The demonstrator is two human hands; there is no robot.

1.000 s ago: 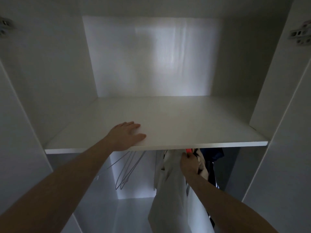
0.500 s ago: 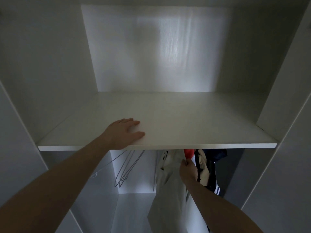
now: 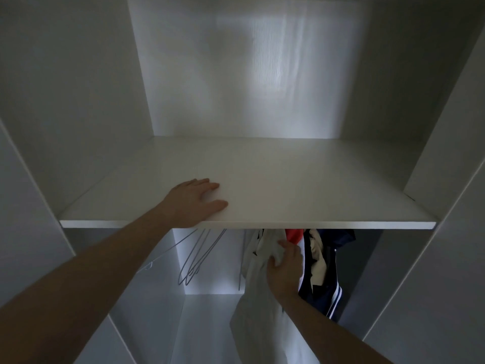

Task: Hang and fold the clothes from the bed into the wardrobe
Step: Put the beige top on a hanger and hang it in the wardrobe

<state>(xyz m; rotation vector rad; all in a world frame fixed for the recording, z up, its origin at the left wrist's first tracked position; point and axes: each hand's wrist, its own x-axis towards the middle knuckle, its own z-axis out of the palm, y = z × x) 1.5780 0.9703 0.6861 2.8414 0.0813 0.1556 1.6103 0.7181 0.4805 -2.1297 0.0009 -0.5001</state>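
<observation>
**Inspector:** Clothes first. Your right hand (image 3: 284, 269) is closed around a bunch of the pale grey garment (image 3: 258, 298), which hangs below the shelf (image 3: 301, 195) inside the wardrobe (image 3: 65, 106). The fingers are curled into the fabric near its top; the rest of the cloth drops straight down past your forearm.

**Operator:** And my left?

**Inspector:** Your left hand (image 3: 194, 202) lies palm down on the shelf, close to its front edge. The fingers are loosely spread and the thumb is stretched out toward the right. It holds nothing.

**Operator:** What else hangs there?

**Inspector:** Just right of your right hand there is a red piece (image 3: 294, 235) directly under the shelf edge, then a white item (image 3: 319, 261), then a dark navy garment (image 3: 333, 290) with white stripes low on it. These touch one another in a tight group. I cannot tell what they hang from; the shelf hides it.

**Operator:** And to the left?

**Inspector:** Several bare wire hangers (image 3: 199, 258) hang under the shelf below your left hand, well apart from the grey garment and tilted together. One more thin wire (image 3: 240, 258) runs down just beside the grey garment's left edge.

**Operator:** The shelf itself?

**Inspector:** White, as are the back panel and side walls; light falls on the back panel.
</observation>
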